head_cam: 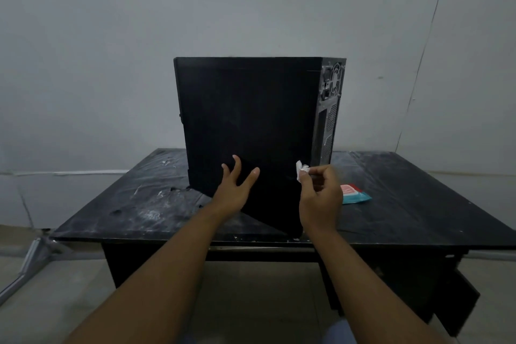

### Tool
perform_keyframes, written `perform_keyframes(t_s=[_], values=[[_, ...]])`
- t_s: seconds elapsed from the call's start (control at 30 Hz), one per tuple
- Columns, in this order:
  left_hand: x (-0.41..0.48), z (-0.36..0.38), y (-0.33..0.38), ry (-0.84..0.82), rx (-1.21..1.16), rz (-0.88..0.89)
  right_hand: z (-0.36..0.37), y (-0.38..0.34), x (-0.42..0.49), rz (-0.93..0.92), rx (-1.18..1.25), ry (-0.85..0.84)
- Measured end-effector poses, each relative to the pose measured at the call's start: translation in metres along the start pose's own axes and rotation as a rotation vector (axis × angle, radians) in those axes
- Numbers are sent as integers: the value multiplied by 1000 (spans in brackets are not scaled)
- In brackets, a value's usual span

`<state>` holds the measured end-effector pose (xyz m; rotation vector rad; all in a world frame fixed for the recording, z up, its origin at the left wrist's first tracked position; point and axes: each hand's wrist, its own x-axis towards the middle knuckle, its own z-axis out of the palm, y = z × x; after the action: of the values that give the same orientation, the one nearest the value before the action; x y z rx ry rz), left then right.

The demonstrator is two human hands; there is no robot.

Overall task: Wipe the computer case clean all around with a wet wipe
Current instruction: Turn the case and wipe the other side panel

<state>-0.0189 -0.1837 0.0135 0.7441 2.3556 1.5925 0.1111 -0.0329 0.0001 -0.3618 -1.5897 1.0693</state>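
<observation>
The black computer case (251, 120) stood upright on the middle of the desk (418, 204). Its broad, plain side panel faced the person, and its rear, with a fan grille and vent slots, was turned to the right. The case sat towards the back of the desk, close to the grey wall (111, 50).

Both bare forearms reached in from below, the hands apart and low against the side panel. The left hand (234, 190) was spread, its fingers straight and fanned out over the lower part of the panel. Whether the fingertips pressed on the panel or hung just short of it, I could not tell. The right hand (321, 195) pinched a small, crumpled white wet wipe (301, 172) between thumb and fingers. It held the wipe at the panel's lower right, near the rear corner of the case. I could not make out whether the wipe touched the panel.

Just to the right of that hand, a pack of wet wipes (356, 194) lay flat on the desk. It was teal with a red label, and the hand partly hid it. The desk top was black and streaked with whitish scuffs and smears, thickest on the left. Pale floor (69, 288) showed below the desk.
</observation>
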Motion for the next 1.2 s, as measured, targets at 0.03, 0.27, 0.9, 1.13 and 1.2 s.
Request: perform_keyframes(t_s=[0.03, 0.27, 0.9, 1.13, 1.2], values=[[3, -5, -1, 18, -4, -6, 2, -1, -2, 2, 4, -9], [4, 11, 10, 96, -98, 72, -8, -8, 5, -19, 49, -214], [-32, 70, 32, 331, 83, 276, -7, 1, 99, 382, 25, -225], [-18, 40, 19, 241, 19, 277, -5, 0, 91, 295, -78, -198], [-10, 26, 15, 197, -19, 272, -4, -2, 87, 258, -99, -180]])
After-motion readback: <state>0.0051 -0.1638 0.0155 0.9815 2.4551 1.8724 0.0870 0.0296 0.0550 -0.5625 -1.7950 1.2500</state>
